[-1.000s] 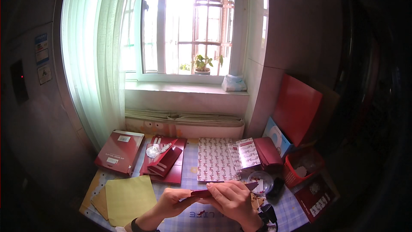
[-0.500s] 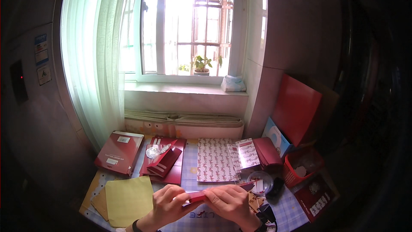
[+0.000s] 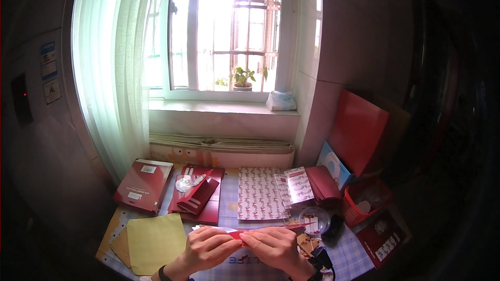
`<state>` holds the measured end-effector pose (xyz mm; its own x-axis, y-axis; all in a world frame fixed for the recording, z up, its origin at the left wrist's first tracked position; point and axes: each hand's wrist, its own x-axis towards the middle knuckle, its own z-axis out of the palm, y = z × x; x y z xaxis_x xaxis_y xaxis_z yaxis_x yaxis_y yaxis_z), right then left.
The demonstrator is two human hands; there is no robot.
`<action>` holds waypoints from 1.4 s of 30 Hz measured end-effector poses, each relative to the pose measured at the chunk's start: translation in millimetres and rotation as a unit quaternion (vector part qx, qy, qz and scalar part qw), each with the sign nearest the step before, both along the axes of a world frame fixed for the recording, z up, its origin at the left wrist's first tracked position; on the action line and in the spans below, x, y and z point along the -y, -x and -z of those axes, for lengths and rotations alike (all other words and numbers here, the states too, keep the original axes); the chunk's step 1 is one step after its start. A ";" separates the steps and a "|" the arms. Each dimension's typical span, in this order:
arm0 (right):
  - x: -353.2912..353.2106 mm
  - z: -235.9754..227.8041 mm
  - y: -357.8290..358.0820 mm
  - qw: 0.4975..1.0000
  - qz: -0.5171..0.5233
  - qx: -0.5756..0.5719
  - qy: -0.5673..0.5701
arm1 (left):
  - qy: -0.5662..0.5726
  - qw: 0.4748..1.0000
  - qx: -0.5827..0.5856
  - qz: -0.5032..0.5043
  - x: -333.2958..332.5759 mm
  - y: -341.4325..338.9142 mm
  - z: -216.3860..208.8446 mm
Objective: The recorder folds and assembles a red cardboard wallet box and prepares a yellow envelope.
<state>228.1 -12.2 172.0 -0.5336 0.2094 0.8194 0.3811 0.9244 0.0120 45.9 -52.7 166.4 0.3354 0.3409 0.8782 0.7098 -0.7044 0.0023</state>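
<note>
A red piece of folded card (image 3: 236, 234) is gripped between my two hands, low in the middle over the table. Its white side shows beyond my left knuckles, and a thin red strip sticks out past my right hand. My left hand (image 3: 208, 245) is closed on one end. My right hand (image 3: 272, 244) pinches it close beside, the two sets of fingertips almost meeting. Most of the card is hidden behind my fingers. Nearest my left hand lies a yellow sheet (image 3: 156, 242). Close to my right hand are brown scraps (image 3: 308, 244) and a clear round tub (image 3: 322, 218).
A red box (image 3: 144, 184) and red folded covers (image 3: 205, 198) lie at back left. Patterned sheets (image 3: 258, 192) and a dark red folder (image 3: 324, 183) sit farther back. At right stand a red basket (image 3: 359, 213), a dark red card (image 3: 380, 239) and a large red panel (image 3: 359, 132).
Both hands have drawn slightly closer together on the red card. My left fingers now lie over its end, and a white part shows beyond them.
</note>
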 end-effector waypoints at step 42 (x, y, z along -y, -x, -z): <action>-19.1 0.1 -13.3 0.995 0.039 0.091 0.018 | 0.031 0.973 -0.174 -0.147 4.3 9.7 -3.7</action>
<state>241.4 6.9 171.8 -0.6533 0.2835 0.7020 0.4463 0.8932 0.0547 36.2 -57.1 170.1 0.4886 0.5159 0.7036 0.8462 -0.4766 -0.2382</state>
